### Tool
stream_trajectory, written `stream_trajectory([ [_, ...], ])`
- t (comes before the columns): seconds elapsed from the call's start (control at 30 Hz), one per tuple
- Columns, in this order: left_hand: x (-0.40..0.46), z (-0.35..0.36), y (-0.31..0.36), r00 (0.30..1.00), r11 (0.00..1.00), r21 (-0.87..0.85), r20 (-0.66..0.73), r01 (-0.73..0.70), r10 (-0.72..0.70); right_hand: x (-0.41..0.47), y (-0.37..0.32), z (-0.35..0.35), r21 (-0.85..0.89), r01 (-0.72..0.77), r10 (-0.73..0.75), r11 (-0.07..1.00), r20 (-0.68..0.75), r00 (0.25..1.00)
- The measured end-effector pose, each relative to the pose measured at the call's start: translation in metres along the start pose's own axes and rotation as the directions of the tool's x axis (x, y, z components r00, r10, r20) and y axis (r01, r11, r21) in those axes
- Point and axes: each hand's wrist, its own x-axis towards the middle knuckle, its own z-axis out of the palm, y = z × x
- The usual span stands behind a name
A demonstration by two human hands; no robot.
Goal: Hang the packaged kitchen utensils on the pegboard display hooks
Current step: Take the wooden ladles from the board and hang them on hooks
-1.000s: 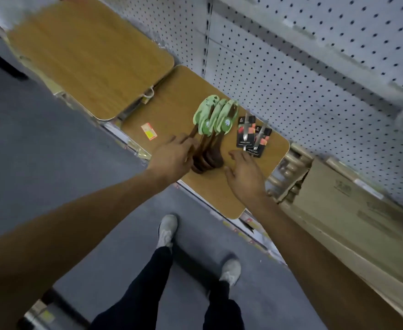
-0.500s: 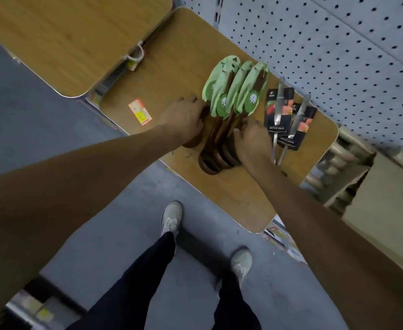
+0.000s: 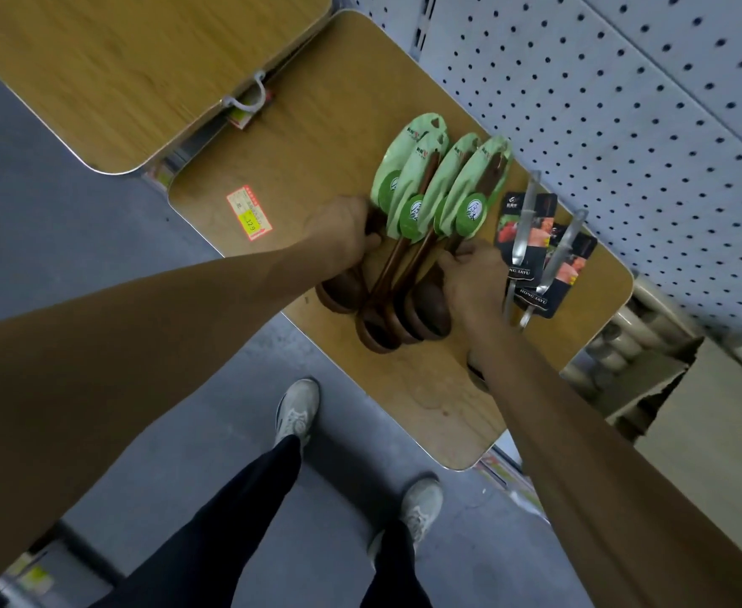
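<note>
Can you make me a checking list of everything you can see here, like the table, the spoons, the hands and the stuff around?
Surface: wood-grain folding table with a red and yellow price sticker.
Job's things: dark wooden spoons in green card packs lying bunched; two metal utensils on black cards beside them.
Clutter: nothing seen.
Grippers: left hand and right hand both grip the spoon handles.
Cables: nothing seen.
Surroundings: white pegboard, second folding table, cardboard boxes, grey floor.

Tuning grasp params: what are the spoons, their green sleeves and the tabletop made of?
Spoons: dark wood by the look, smooth brown finish.
Green sleeves: probably printed card or plastic film; slight sheen.
Tabletop: wood-grain laminate, seemingly, with a pale metal-looking edge.
</note>
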Motion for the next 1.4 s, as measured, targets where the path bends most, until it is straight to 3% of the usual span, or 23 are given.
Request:
stream_trajectory([
  [0.17,-0.015,-0.017,-0.016,1.0,0.996,-0.079,0.01,0.028,-0.027,-0.006,0.002,-0.011,0.04,-0.015,0.015,0.999,0.014,1.0],
  [0.43,-0.078,-0.048,-0.025,0.994,0.978,-0.207,-0.11,-0.002,-0.021,-0.05,-0.012,-0.041,0.077,0.088,-0.091,0.993,0.034,0.995],
  [0.77,-0.193,-0.091,0.002,0.971,0.944,-0.295,-0.226,-0.149,0.083,-0.148,-0.038,-0.098,0.245,0.186,-0.19,0.952,-0.008,0.982],
  [1.17,-0.324,-0.132,0.101,0.896,0.86,-0.288,-0.279,-0.42,0.344,-0.266,-0.027,-0.216,0.435,0.261,-0.244,0.861,-0.096,0.965],
  [1.4,-0.387,-0.145,0.182,0.848,0.799,-0.283,-0.2,-0.53,0.491,-0.324,0.006,-0.295,0.46,0.308,-0.254,0.833,-0.175,0.951],
])
